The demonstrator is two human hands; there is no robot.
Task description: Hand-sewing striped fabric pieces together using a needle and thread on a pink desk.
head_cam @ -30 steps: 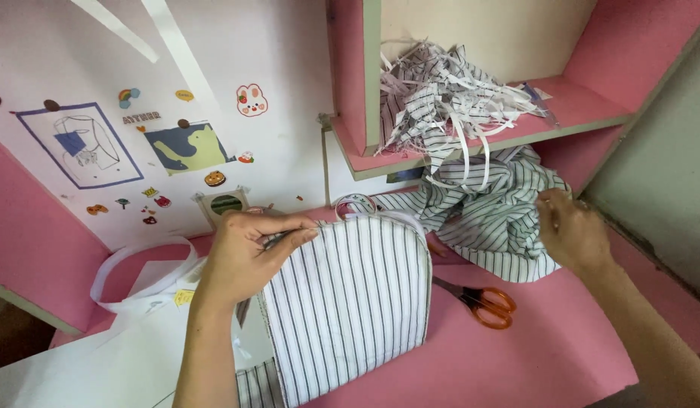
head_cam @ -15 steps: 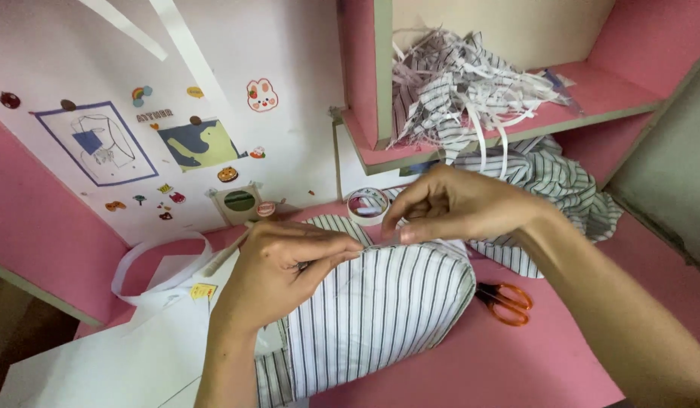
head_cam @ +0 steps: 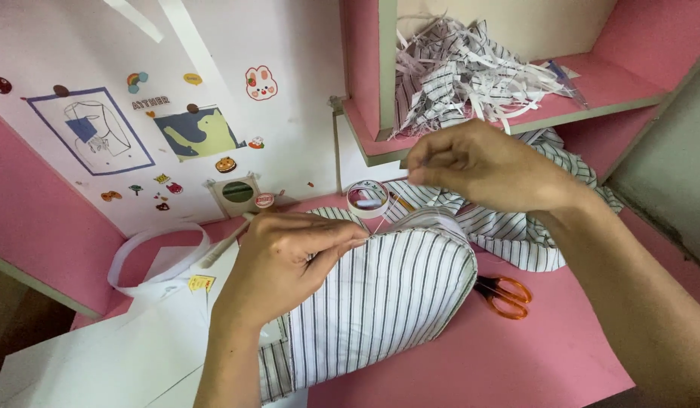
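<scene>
The pouch [head_cam: 380, 302] pinched in the left hand [head_cam: 285, 261] is matt woven cloth, white with dark stripes. Beyond the grip, the same striped cloth [head_cam: 516, 234] lies crumpled, and cut cloth strips [head_cam: 471, 72] look frayed. Right of the pouch, the scissors [head_cam: 505, 293] have glossy orange plastic handles. The tabletop [head_cam: 516, 355] is smooth and matt pink. Left of the grip lies matt white paper [head_cam: 115, 363].

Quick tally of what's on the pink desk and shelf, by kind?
Hands: 2, left, right
Striped fabric pieces: 2, held piece, loose piece
Scissors: 1
Tape roll: 1
Scrap pile: 1
Total: 7
</scene>
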